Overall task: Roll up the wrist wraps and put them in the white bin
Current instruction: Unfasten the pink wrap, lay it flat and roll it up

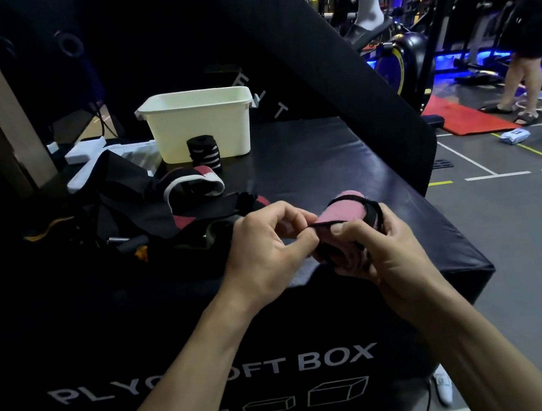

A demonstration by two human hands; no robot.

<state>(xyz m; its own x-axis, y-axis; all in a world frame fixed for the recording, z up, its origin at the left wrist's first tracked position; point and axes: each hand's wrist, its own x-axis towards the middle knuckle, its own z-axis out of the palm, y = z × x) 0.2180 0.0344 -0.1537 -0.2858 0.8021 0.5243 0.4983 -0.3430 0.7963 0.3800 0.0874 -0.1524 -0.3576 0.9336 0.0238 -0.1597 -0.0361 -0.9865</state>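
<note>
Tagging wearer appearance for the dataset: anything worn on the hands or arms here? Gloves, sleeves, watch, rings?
Nothing worn that shows. Left hand and right hand are bare, no gloves, and no rings visible on the fingers. Both forearms are bare to the frame edge: no sleeves, watch or bands.

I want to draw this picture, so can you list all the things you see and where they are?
white bin: 1, white, far side of box top
rolled wrist wrap: 1, black with white stripes, upright in front of bin
loose wrist wraps: a few, pink, white, black, left of middle
plyo soft box: 1, black, under everything
pink wrist wrap: 1, pink and black, rolled, in both hands
left hand: 1, pinches the wrap's end
right hand: 1, grips the roll
</note>
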